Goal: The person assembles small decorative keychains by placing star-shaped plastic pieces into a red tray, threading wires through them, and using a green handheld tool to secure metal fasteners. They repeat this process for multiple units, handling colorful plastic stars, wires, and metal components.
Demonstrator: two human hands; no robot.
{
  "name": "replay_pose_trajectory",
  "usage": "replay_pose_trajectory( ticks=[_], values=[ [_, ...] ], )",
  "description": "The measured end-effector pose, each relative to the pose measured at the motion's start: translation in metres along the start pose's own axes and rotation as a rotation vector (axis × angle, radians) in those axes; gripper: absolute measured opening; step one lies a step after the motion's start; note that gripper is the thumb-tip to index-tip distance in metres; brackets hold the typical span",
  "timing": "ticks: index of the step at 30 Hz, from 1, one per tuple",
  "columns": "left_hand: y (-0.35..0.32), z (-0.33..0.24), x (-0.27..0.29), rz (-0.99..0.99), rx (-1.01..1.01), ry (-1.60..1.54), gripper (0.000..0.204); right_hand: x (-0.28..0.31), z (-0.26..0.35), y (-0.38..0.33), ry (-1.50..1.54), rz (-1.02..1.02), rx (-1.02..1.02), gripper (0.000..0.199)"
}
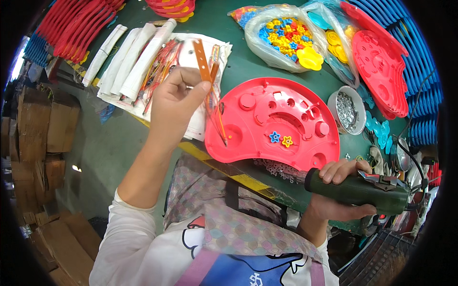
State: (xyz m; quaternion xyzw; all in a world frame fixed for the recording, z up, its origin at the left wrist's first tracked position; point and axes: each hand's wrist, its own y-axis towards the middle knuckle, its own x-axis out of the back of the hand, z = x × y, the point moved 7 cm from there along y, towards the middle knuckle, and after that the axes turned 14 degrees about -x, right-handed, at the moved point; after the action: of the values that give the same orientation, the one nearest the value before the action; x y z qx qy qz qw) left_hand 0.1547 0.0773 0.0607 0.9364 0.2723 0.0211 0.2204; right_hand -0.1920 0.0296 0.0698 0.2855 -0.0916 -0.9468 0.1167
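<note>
My left hand (172, 102) is raised over the left end of a red curved plastic panel (305, 136), pinching a thin orange-brown strip with holes (202, 62). Thin coloured wires (220, 121) hang from near that hand down to the panel's left recess. A blue star-shaped piece (275, 137) and a yellow one (286, 141) sit in the panel's middle. To the right, my right hand (329, 208) is wrapped round a dark green electric screwdriver (355, 191), whose tip end points left, just below the panel's front edge.
Bundled wires (160, 69) and white rolls (136, 62) lie on white sheets at left. Behind the panel is a bag of small coloured stars (286, 35). A bowl of screws (348, 112) and stacked red panels (379, 71) stand right. Cardboard boxes (36, 124) fill the far left.
</note>
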Motion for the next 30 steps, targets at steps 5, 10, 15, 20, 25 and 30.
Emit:
replay_pose_trajectory(
  ticks=[5,10,15,20,25,30],
  values=[
    [-0.021,0.029,-0.025,0.132,0.202,-0.108,0.011,0.006,0.002,0.001,0.035,-0.023,-0.006,0.102],
    [-0.046,0.030,-0.084,0.620,0.119,0.225,0.016,0.003,0.005,0.010,0.046,-0.009,0.000,0.106],
    [-0.053,0.035,-0.136,0.817,-0.391,0.503,0.019,0.005,0.014,0.016,0.045,-0.001,0.050,0.110],
    [-0.056,0.038,-0.154,0.873,-0.539,0.570,0.019,0.006,0.014,0.027,0.030,0.038,0.125,0.108],
    [-0.057,0.043,-0.154,0.890,-0.523,0.589,0.018,0.002,-0.008,0.035,-0.055,0.167,0.194,0.107],
    [-0.059,0.046,-0.152,0.873,-0.535,0.593,0.018,-0.003,-0.041,0.038,-0.049,0.236,0.116,0.108]
  ],
)
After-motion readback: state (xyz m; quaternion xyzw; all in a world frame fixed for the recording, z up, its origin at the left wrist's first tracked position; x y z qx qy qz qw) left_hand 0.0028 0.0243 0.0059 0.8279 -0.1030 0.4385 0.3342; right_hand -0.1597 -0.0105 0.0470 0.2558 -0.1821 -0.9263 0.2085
